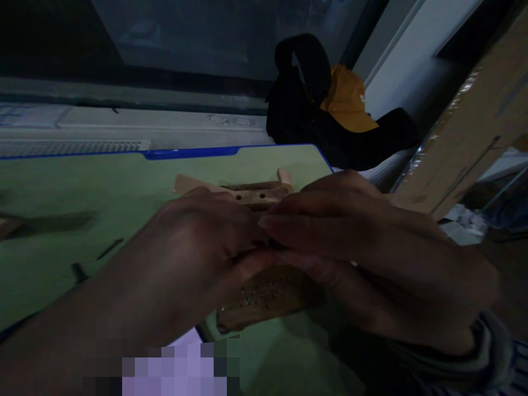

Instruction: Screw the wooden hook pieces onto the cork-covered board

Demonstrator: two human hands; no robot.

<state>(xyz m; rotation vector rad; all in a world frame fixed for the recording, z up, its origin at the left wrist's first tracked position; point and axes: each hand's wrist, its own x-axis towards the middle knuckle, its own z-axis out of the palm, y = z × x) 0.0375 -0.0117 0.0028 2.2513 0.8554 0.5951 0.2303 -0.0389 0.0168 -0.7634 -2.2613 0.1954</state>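
Note:
My left hand [193, 247] and my right hand [363, 242] meet over the middle of a green table [103, 192], fingers curled together. Between them they grip a wooden assembly [251, 193] made of light slats, with two small holes showing on one bar behind my fingertips. A darker wooden board [268, 297] of the same piece sticks out below my hands toward me. Both hands are closed on the wood, and the joint between them is hidden by my fingers.
The table has a blue rim [193, 152] at its far edge. A black bag with an orange cap [346, 99] lies beyond the right corner. A large cardboard sheet [474, 115] leans at the right. Small dark pieces [78, 270] lie on the table's left.

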